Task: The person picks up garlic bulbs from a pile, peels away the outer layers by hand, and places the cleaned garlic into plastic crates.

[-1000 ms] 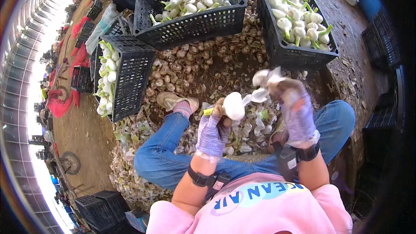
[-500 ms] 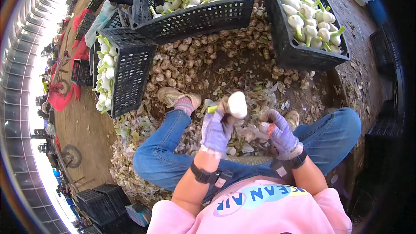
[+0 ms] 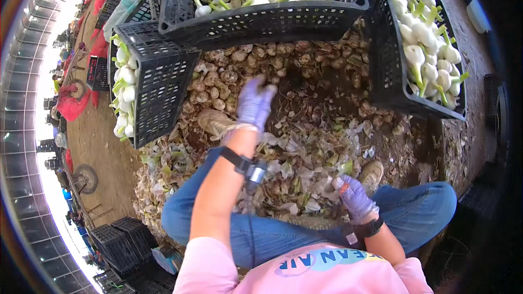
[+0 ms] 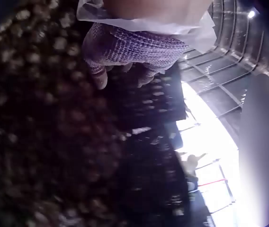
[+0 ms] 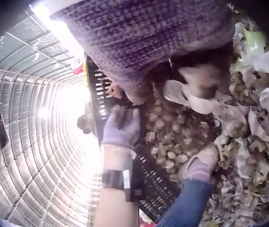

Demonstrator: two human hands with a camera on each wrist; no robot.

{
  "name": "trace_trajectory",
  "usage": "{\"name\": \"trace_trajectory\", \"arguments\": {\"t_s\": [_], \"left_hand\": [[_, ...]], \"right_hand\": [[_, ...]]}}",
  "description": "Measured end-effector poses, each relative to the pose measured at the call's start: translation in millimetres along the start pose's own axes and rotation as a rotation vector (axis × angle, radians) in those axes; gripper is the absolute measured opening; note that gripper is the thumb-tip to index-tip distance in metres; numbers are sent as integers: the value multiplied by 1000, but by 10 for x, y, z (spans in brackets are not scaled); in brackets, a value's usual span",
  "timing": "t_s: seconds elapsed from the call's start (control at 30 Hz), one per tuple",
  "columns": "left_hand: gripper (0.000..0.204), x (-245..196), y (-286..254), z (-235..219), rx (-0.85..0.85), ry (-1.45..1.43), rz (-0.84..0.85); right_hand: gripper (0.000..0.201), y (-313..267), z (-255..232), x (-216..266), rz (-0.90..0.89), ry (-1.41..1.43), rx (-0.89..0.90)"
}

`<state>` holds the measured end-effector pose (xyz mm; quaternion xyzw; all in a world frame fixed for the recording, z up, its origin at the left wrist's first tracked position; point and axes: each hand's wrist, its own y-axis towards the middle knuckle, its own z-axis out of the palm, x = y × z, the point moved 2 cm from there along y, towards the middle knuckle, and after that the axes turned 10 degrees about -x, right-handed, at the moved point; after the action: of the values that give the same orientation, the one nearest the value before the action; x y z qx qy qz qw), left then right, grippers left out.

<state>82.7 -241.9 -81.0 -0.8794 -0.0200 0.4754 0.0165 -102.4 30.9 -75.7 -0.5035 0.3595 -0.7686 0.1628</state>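
My left hand (image 3: 256, 103), in a purple knitted glove with bare fingertips, reaches forward over the near edge of a pile of unpeeled garlic bulbs (image 3: 218, 88). In the left wrist view its fingers (image 4: 146, 78) hang apart and hold nothing. My right hand (image 3: 355, 198), gloved alike with an orange band on one finger, stays low by my right knee with its fingers bent. Close to those fingers in the right wrist view shows a pale piece of garlic skin (image 5: 174, 92); I cannot tell whether they grip it.
Black crates of peeled white garlic stand at the left (image 3: 163, 90), the middle (image 3: 261, 26) and the right (image 3: 388, 71). Loose garlic skins (image 3: 294, 163) cover the ground between my legs. My shoe (image 3: 212, 122) lies beside the bulb pile. Stacked dark crates (image 3: 122, 239) stand at lower left.
The peeled garlic bulb has left my left hand, which has moved forward to the unpeeled pile. My right hand has drawn back from the bulb toward my knee. The head view has shifted.
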Motion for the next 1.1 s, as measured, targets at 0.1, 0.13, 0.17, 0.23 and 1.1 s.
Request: {"name": "trace_trajectory", "arguments": {"t_s": [0.1, 0.13, 0.17, 0.23, 1.1], "left_hand": [[47, 577, 509, -210, -156, 128, -121], [48, 768, 721, -279, -192, 348, -76], [50, 939, 915, -316, -175, 495, -22], [53, 1239, 1229, -264, -46, 550, -123], [78, -1194, -1981, -456, 437, -1136, -49]], "right_hand": [[27, 258, -176, -391, -99, -236, -16], [33, 271, -148, -356, -180, -419, 23], [33, 284, -113, -322, -165, -418, 21], [42, 307, -41, -257, -123, -318, 58], [44, -720, 507, 627, -378, 447, 90]]}}
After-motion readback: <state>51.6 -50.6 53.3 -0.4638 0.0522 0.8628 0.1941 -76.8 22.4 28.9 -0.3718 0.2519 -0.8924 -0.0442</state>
